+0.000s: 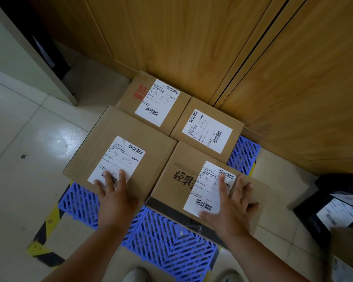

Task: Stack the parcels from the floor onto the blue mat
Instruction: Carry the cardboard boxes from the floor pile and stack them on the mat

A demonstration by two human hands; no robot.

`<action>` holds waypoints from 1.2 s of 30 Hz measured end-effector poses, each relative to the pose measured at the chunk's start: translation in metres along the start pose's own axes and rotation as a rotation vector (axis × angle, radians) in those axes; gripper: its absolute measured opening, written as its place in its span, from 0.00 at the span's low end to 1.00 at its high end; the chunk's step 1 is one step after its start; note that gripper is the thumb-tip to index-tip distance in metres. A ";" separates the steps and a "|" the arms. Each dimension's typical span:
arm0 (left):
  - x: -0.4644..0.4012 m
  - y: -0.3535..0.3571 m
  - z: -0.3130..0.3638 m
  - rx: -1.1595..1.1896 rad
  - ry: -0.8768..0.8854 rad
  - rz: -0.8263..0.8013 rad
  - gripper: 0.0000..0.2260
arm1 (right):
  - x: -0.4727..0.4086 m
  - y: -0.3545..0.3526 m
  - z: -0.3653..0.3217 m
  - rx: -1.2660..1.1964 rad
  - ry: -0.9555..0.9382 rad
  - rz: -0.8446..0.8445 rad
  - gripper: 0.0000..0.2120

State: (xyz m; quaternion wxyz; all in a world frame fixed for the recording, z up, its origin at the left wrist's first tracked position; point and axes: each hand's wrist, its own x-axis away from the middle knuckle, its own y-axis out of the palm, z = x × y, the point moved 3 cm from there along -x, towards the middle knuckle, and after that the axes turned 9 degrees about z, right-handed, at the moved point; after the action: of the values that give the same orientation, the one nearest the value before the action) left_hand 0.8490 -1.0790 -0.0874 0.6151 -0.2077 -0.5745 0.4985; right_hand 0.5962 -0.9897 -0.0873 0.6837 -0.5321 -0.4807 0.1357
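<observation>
Four cardboard parcels abut on blue mat; near mat edge bare; hands flat, fingers spread, atop front two.

Black characters 轻乳 printed on box under right hand, red letter M on far box beyond left hand, barcoded white labels, print too small to read

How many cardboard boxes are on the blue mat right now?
4: far-left box, far-right box, near-left box under the left hand, near-right box under the right hand. Lower layers may be hidden.
</observation>
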 end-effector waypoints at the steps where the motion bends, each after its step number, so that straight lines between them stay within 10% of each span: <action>1: 0.001 0.000 0.000 -0.001 0.000 0.001 0.41 | 0.001 0.000 0.000 -0.002 0.000 0.001 0.57; 36: 0.100 -0.085 0.063 -0.129 0.099 0.008 0.38 | 0.055 -0.111 0.056 -0.268 0.013 -0.089 0.46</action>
State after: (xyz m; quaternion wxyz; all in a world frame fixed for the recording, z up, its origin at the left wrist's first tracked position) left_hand 0.8073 -1.0488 0.0488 0.6263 -0.2736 -0.5735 0.4517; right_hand 0.5429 -0.9624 0.0339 0.6149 -0.5977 -0.5131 0.0361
